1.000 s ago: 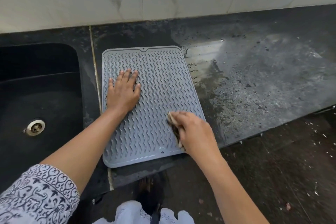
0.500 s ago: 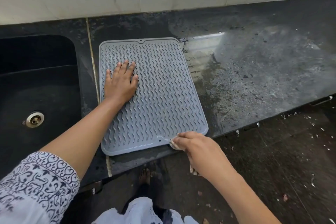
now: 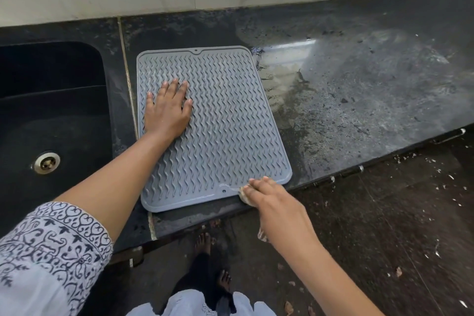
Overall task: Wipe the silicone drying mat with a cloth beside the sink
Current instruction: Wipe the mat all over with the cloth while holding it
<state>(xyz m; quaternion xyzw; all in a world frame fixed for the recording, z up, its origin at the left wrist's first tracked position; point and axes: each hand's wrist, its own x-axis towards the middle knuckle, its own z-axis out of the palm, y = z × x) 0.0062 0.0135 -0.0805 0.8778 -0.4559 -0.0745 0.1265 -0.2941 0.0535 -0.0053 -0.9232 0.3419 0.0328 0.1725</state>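
Right hand (image 3: 275, 202) grip keeps cloth (image 3: 245, 196) at mat (image 3: 230, 123) edge; unchanged.

mat (image 3: 225, 120): grey, wavy ridges | counter (image 3: 359, 100): black, speckled | sleeve (image 3: 51, 246): white, dark scrollwork

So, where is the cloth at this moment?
In the head view, the cloth is bunched under the right hand, at the near right corner of the drying mat, by the counter's front edge.
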